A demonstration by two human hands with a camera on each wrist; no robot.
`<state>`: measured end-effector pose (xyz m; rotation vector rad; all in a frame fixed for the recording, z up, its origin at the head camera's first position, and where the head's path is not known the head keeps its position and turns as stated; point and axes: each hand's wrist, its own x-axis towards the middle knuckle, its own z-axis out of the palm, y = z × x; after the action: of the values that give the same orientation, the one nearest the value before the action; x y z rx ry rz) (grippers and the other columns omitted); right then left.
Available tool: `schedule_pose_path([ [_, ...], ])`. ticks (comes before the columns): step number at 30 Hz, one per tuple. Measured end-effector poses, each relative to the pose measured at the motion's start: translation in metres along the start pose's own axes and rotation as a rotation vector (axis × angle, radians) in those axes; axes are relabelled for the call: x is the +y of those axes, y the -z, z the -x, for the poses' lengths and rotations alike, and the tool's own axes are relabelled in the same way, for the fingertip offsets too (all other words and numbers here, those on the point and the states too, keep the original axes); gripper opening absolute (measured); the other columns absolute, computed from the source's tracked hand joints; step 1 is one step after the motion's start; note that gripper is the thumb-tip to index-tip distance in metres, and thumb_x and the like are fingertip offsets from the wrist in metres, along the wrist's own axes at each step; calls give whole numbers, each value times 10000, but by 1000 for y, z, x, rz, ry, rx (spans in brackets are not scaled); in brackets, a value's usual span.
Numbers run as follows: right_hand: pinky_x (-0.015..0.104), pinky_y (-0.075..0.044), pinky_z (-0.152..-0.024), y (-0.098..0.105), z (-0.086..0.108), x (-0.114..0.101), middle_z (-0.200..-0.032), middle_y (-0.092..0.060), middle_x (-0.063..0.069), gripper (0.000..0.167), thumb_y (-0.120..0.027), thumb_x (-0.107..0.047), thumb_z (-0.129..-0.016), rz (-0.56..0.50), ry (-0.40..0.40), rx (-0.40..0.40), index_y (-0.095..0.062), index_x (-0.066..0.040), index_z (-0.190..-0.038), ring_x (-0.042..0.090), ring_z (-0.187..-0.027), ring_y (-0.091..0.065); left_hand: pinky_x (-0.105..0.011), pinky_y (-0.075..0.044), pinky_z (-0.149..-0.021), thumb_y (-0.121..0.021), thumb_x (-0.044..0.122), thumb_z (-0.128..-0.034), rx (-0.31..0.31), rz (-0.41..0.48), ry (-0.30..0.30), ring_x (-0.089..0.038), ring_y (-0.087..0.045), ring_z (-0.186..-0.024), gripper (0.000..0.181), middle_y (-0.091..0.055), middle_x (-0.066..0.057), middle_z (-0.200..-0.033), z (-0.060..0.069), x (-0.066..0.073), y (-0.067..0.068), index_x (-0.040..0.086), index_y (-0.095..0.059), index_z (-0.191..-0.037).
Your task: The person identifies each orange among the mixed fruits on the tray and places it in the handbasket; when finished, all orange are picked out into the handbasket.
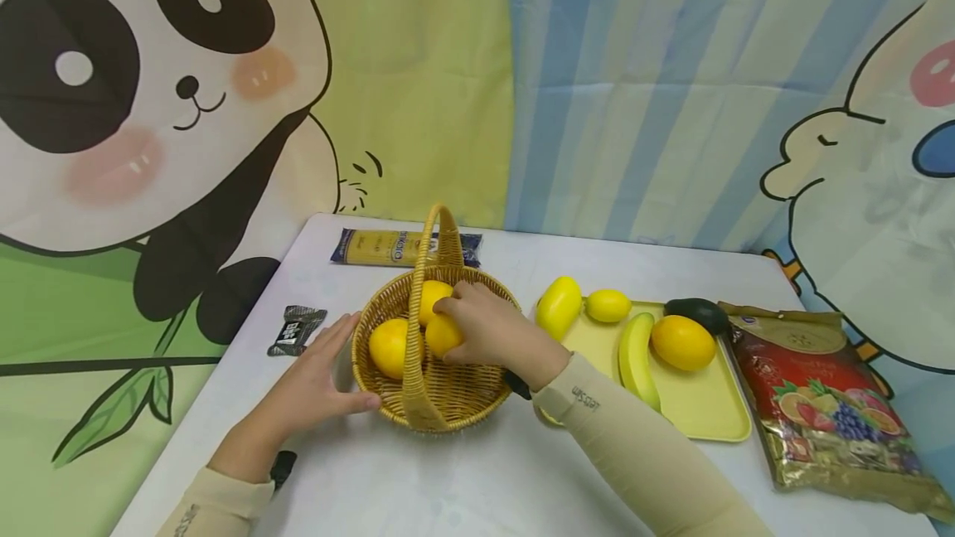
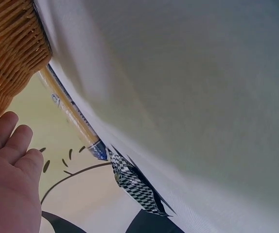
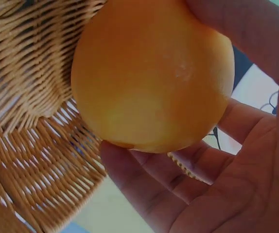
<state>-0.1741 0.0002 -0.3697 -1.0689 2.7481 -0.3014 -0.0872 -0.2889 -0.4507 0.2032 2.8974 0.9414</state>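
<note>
The right hand [image 1: 496, 326] grips a round orange fruit [image 1: 443, 336], its thumb and fingers curled about the sides, so the fruit sits directly between them, inside the rim of a wicker basket [image 1: 470, 392]; whether its underside meets the weave cannot be told. Just left of those fingers, past the upright handle [image 1: 414, 355], lies a second orange fruit [image 1: 386, 348], and just beyond the fingertips a third [image 1: 438, 297], both in the basket. The left hand [image 1: 321, 384] grasps nothing: its fingers are extended along the basket's left side, the tips seeming to touch the wall, the thumb spread toward the near rim. Left of the left fingers is a small black-and-white packet [image 1: 297, 330]; beyond both hands, behind the basket, lies a long pasta packet [image 1: 373, 247]. To the right of the right fingers, well apart, a yellow tray [image 1: 719, 408] on the white surface [image 1: 477, 479] bears a banana [image 1: 637, 359] and an oval orange-yellow fruit [image 1: 682, 342]. Farther right from those fingers lies a printed bag [image 1: 821, 404].
</note>
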Motion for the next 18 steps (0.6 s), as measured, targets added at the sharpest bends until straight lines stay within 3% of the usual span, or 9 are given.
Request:
schedule_pose_path([
  [18,324,-572,-897,-8,-10,-10,-1261,-585,89,635,-898,-388,-807,14,-24,-83,-682,-203,-1374,199,-1031,-574,-812,-239,-1174,-876,711,-665,-8,-7,4,-523,-191,-1584,1343,-183,-178,-1754,-1,0,0,254,-148,-1697],
])
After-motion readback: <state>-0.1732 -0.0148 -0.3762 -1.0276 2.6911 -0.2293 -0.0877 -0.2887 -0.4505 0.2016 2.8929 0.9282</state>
